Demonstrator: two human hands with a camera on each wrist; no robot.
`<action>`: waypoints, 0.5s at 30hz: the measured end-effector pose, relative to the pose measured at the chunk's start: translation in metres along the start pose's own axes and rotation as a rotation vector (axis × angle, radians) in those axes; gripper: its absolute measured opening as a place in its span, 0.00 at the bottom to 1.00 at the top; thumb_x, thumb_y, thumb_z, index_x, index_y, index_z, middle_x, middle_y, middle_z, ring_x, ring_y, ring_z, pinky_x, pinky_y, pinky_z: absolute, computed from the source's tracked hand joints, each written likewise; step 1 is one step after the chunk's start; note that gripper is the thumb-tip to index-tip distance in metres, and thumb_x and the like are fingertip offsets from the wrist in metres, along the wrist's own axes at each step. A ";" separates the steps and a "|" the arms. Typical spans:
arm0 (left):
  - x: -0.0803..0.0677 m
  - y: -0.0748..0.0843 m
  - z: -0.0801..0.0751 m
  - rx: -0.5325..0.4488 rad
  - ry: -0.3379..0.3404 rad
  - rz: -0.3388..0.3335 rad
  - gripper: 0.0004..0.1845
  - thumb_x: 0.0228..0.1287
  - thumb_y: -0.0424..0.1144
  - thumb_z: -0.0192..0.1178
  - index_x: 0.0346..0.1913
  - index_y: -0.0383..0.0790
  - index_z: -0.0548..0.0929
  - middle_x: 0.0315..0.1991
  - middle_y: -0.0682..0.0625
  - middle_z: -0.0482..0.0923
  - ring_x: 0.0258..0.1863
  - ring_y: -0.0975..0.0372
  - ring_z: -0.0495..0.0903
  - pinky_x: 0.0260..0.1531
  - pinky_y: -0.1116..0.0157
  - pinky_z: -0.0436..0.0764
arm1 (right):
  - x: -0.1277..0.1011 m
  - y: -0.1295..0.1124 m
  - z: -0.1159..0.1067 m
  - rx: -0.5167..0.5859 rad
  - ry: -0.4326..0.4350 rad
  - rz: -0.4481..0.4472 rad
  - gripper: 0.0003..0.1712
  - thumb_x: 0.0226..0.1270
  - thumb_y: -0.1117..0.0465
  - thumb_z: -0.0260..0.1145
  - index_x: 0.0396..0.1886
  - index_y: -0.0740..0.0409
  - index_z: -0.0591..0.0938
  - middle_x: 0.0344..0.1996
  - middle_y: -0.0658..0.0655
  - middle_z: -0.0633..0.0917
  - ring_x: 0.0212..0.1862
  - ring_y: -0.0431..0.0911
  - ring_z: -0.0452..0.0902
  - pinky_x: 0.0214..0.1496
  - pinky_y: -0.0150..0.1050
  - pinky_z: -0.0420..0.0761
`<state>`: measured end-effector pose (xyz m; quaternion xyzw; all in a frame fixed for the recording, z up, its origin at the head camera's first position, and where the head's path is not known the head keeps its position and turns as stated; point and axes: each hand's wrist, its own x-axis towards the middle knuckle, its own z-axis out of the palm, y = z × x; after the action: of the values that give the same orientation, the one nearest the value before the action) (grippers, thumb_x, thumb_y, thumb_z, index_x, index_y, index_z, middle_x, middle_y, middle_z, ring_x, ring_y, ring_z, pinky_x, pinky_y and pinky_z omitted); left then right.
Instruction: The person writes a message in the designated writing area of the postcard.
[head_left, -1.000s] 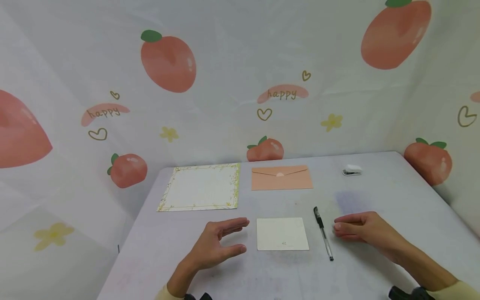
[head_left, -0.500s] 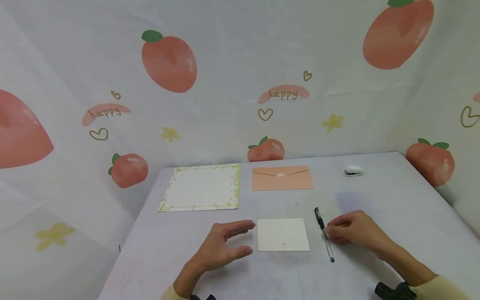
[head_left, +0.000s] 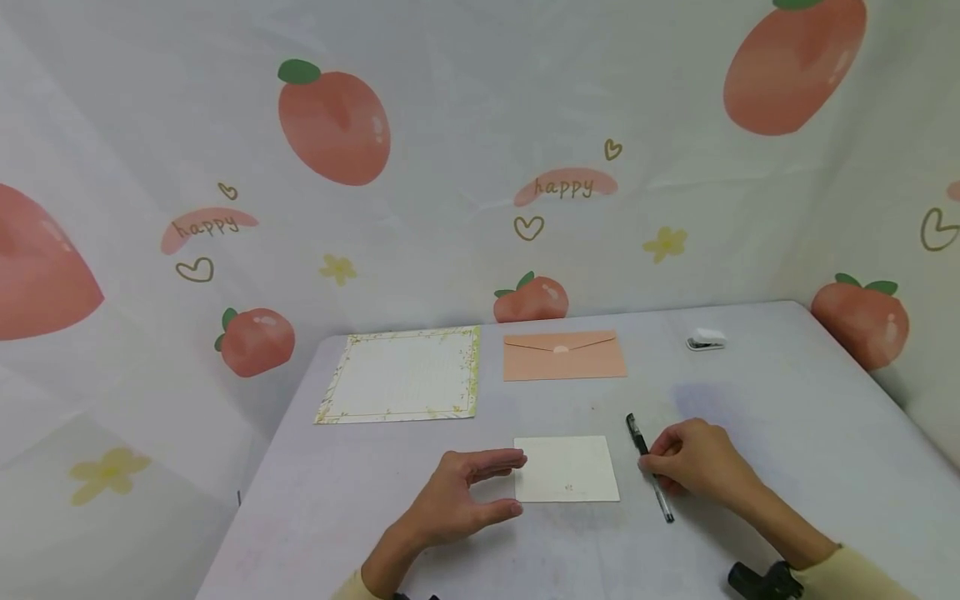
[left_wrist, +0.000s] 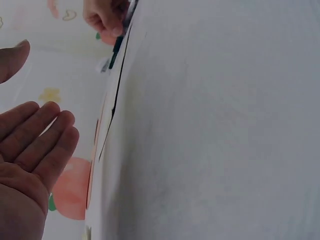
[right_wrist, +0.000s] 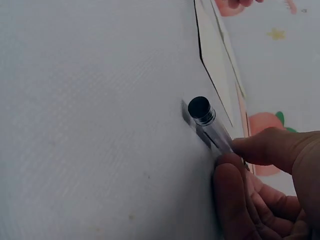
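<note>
The right hand (head_left: 693, 467) has its fingers curled over the pen (head_left: 649, 468), thumb and fingertips pinching the clear barrel while the pen lies on the table (head_left: 787, 433); the right wrist view shows this closest, with the thumb on top of the barrel and the pen's (right_wrist: 207, 120) dark end cap pointing toward the camera, the barrel low against the table surface. The left hand (head_left: 457, 500) is wide open, fingers straight and thumb spread apart, holding nothing; its fingertips reach the left edge of the white card (head_left: 566, 468), though whether they touch it cannot be told. The left wrist view shows the open palm (left_wrist: 30, 150) and straight fingers with a gap to the thumb, and looks along the table so the card appears only as a thin edge, with the right hand at the pen far off. The card lies flat between the two hands. Beyond the left hand lies a flower-bordered sheet (head_left: 401, 375), and beyond the card a peach envelope (head_left: 564, 356); past the right hand, near the far table edge, sits a small white object (head_left: 705, 340). Bare tabletop stretches to the right of the right hand and in front of both wrists.
</note>
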<state>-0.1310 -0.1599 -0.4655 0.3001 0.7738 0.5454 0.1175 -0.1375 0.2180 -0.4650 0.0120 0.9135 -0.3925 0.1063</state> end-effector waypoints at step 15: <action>0.009 0.018 0.013 -0.018 -0.005 0.007 0.31 0.69 0.37 0.77 0.71 0.30 0.82 0.66 0.38 0.87 0.63 0.44 0.88 0.68 0.59 0.85 | -0.017 -0.028 -0.010 0.140 -0.190 -0.297 0.06 0.71 0.60 0.75 0.41 0.58 0.91 0.28 0.51 0.89 0.27 0.38 0.81 0.29 0.35 0.82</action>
<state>-0.1256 -0.1398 -0.4529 0.3032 0.7675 0.5520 0.1201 -0.1255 0.2065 -0.4346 -0.1527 0.8615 -0.4659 0.1318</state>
